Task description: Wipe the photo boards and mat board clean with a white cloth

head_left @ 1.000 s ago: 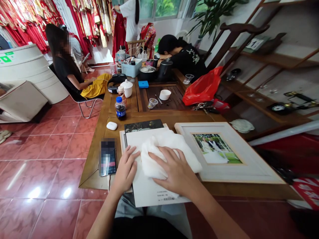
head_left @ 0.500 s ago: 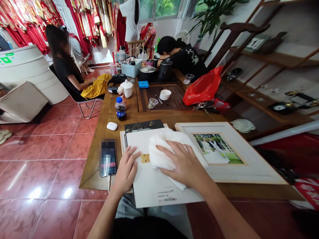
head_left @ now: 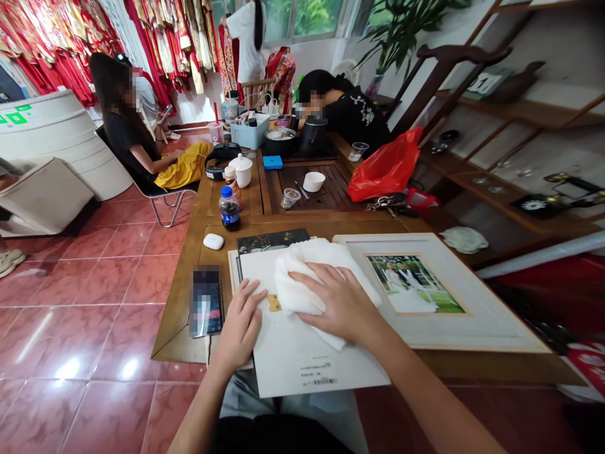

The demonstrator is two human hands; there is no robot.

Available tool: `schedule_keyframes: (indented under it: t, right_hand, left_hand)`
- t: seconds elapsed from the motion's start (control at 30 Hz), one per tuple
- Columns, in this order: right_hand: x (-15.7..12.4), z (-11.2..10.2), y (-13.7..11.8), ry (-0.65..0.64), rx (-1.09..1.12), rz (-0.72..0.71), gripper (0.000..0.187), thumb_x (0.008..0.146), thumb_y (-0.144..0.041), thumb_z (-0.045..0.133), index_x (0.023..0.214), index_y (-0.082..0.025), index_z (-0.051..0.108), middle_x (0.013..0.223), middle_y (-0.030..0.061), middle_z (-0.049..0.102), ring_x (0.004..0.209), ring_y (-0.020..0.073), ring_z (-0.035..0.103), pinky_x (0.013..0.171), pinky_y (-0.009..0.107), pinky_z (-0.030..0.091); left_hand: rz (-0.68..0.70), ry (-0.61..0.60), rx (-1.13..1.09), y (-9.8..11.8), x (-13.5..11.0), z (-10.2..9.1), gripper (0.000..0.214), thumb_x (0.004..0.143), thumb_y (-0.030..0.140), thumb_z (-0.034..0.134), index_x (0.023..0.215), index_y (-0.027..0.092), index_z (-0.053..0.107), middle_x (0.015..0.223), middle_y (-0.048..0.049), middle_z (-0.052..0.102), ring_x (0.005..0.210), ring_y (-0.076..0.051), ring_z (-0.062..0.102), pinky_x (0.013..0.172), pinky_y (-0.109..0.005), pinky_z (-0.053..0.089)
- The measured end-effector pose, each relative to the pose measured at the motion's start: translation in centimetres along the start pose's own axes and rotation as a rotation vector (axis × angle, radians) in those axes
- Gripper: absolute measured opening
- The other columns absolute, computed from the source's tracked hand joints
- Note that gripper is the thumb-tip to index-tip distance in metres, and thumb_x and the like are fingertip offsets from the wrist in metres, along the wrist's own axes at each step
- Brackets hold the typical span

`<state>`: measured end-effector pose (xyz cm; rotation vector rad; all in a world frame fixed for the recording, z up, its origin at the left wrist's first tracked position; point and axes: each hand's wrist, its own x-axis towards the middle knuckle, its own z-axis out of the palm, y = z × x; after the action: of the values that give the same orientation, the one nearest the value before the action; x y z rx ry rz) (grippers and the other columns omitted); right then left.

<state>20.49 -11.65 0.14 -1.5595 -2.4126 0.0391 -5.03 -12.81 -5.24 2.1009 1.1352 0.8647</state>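
A white album-like panel [head_left: 293, 353] with small print and a barcode lies near the table's front edge, jutting past it. My right hand [head_left: 338, 306] presses a bunched white cloth [head_left: 297, 277] onto its upper right part, fingers curved over the cloth. My left hand [head_left: 243, 321] rests flat at the panel's left edge, fingers spread and holding nothing. Close to my left fingertips is a small gold-brown patch [head_left: 274, 303] on the panel. A dark picture panel [head_left: 271, 239] sticks out from under the far edge. The cloth partly covers the left side of a framed wedding photo [head_left: 420, 284].
On the wooden table [head_left: 174, 315], left of my hands, lie a phone [head_left: 206, 302] with a cable and a white earbud case [head_left: 213, 241]. Beyond stand a cola bottle [head_left: 229, 208], a lidded white cup [head_left: 242, 169] and a red bag [head_left: 387, 167]. People sit around the far side.
My right hand and the cloth have slid slightly left and away from me across the panel. My left hand stays at the panel's edge.
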Motion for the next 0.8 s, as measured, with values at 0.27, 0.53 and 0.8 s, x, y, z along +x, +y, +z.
schedule_keyframes:
  t: [0.27, 0.53, 0.8]
  right_hand:
    - [1.1, 0.2, 0.6, 0.033, -0.053, 0.097, 0.059, 0.090, -0.054, 0.058, 0.142, -0.025, 0.059, 0.139, 0.0165, 0.058, 0.120, 0.0375, 0.052, 0.097, 0.052, 0.038]
    - [5.9, 0.7, -1.6, -0.053, 0.019, -0.014, 0.060, 0.093, -0.056, 0.055, 0.144, -0.024, 0.056, 0.145, 0.0174, 0.054, 0.127, 0.0358, 0.048, 0.103, 0.053, 0.033]
    - [7.5, 0.8, -3.2, -0.103, 0.102, -0.124, 0.061, 0.093, -0.061, 0.055, 0.147, -0.033, 0.052, 0.152, 0.0098, 0.050, 0.136, 0.0307, 0.044, 0.109, 0.049, 0.032]
  left_hand:
    - [0.008, 0.000, -0.005, 0.0, 0.0, 0.0, 0.040, 0.109, 0.027, 0.033, 0.145, 0.026, 0.049, 0.160, -0.0090, 0.039, 0.157, -0.027, 0.020, 0.126, -0.055, 0.025]
    - [0.013, -0.011, 0.010, 0.0, 0.1, 0.0, 0.042, 0.108, 0.025, 0.033, 0.147, 0.026, 0.048, 0.156, -0.0084, 0.043, 0.156, -0.027, 0.020, 0.126, -0.054, 0.025]
    - [-0.006, -0.004, -0.004, 1.0, 0.6, -0.4, 0.044, 0.107, 0.023, 0.033, 0.149, 0.028, 0.047, 0.152, -0.0105, 0.044, 0.148, -0.028, 0.035, 0.121, -0.051, 0.034]
